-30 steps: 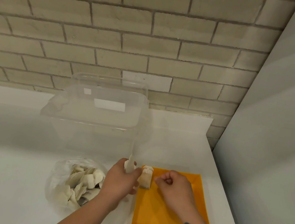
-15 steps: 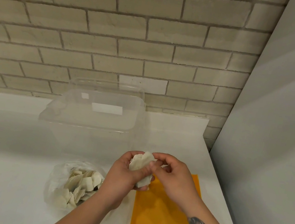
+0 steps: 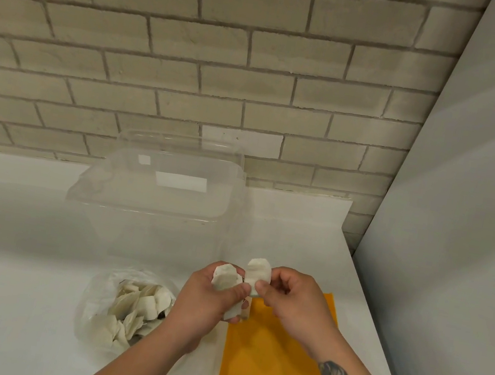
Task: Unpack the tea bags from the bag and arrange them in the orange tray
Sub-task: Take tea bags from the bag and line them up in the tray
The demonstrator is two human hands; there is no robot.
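- Your left hand (image 3: pixel 207 303) grips a small bunch of tea bags (image 3: pixel 226 278), fingers curled round them, held above the near-left edge of the orange tray (image 3: pixel 271 368).
- Your right hand (image 3: pixel 292 303) pinches a single tea bag (image 3: pixel 258 272) between thumb and fingertips, just beside the bunch.
- The plastic bag (image 3: pixel 102 304) lies open on the white counter (image 3: pixel 16 247), left of the tray, with more tea bags inside.
- A clear plastic container (image 3: pixel 159 198) stands behind the bag, against the brick wall (image 3: pixel 197 48).
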